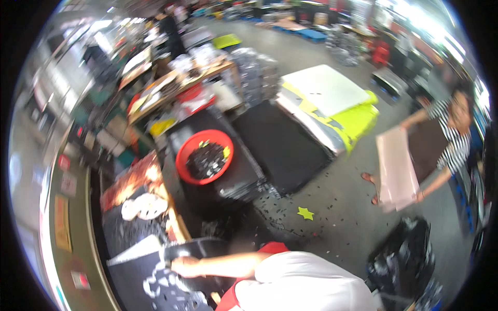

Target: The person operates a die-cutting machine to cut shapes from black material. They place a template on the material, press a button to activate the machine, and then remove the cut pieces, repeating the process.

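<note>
My right forearm, coming from a red-and-white sleeve, reaches left over a dark work surface. My right hand [185, 266] looks closed at the edge of a dark, rounded part [205, 248], beside a pale upright piece; blur hides what its fingers grip. Only a sliver of skin shows of my left hand [215, 298], below the right arm, its fingers hidden. Beneath and left of the hands lies a black sheet [124, 274] with pale curved outlines [166, 285] on it. Farther up, white rounded shapes [144, 206] rest on the same bench.
A red basin [224, 167] of black scraps stands on a black stack, beside black sheets [282, 147] and white and yellow-green sheets [329, 88]. Scraps, including a yellow-green star shape [305, 213], litter the floor. A co-worker [456, 129] holds pinkish sheets [397, 168] near a black bag [402, 256].
</note>
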`<state>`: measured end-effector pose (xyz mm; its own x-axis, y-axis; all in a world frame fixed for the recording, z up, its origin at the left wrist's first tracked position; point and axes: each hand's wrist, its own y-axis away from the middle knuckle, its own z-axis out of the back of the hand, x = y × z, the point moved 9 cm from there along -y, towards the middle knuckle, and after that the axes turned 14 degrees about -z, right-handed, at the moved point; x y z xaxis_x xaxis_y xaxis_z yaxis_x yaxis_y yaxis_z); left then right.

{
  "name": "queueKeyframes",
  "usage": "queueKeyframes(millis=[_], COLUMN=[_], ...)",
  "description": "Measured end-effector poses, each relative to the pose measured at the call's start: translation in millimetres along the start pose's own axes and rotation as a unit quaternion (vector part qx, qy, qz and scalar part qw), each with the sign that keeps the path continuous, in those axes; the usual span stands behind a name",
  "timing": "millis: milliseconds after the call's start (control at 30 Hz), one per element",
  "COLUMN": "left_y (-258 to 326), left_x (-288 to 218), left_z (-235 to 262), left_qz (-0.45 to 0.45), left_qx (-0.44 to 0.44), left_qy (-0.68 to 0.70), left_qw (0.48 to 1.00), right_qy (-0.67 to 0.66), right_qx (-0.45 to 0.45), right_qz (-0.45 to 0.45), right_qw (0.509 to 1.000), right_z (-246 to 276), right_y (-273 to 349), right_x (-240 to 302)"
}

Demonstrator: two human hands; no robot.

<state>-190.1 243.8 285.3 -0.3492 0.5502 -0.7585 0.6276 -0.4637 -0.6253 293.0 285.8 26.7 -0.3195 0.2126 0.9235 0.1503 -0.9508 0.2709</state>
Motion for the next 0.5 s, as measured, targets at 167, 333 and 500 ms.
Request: queueKeyframes(millis=[167, 333, 500], left_y=[-13.7, 91.5, 279.3], left_x=[-86.9, -77.5, -62.1], left_z=[12.6, -13.8, -137.6], left_qz=[-0.037, -0.047, -0.184], left_qx=[0.051, 0.133, 0.359], left_qy=[-0.142, -0.253, -0.253], left_qw=[0.988, 0.957, 0.879], right_qy=[0.111, -0.003, 0.022], right_qx=[-0.052, 0.329, 0.609], right_qz=[0.131, -0.118, -0.100], right_qw=[0.984, 0.937, 0.787], right_z=[19.6, -17.6, -63.1], right_y=[14.6, -10.4, 15.9], right_x=[41.8, 25.2, 30.7])
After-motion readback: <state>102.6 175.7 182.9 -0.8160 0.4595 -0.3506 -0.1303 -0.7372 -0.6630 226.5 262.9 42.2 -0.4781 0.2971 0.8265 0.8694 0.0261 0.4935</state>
